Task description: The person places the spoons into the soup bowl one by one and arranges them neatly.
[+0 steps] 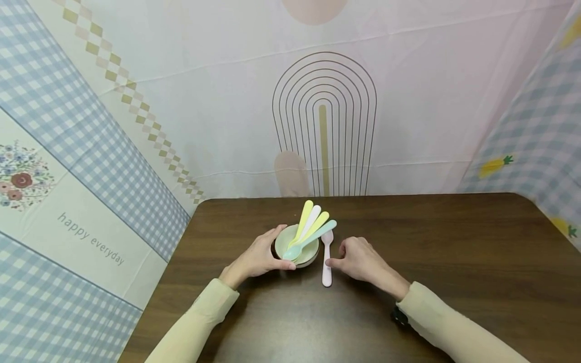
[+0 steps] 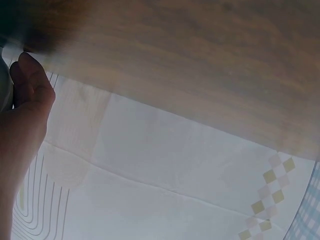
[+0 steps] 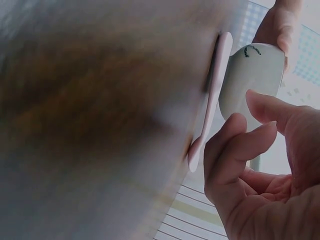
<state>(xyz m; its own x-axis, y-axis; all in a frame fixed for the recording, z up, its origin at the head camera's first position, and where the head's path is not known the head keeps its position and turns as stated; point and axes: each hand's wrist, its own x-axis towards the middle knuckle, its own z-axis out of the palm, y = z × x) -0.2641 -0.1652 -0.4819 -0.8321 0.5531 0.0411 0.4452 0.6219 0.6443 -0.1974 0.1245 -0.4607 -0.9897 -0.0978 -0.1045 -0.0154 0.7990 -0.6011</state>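
A pale green bowl [image 1: 283,241] stands on the table, its outside wall also showing in the right wrist view. My left hand [image 1: 260,254] grips it from the left, thumb at the near side and fingers at the far side. Leaning in the bowl are a mint spoon [image 1: 295,251], two yellow handles [image 1: 305,217] and a white handle [image 1: 312,217]. Right of the bowl lies a pale pink spoon [image 1: 327,267], its handle toward me. My right hand [image 1: 363,259] hovers beside it, fingers loosely bent. In the right wrist view, thumb and fingertips are apart with nothing between them.
The dark wooden table [image 1: 454,242] reaches back to a patterned cloth [image 1: 227,126] hung behind it. More checked cloth [image 1: 81,101] hangs at the left. A small black object [image 1: 399,316] shows under the right cuff.
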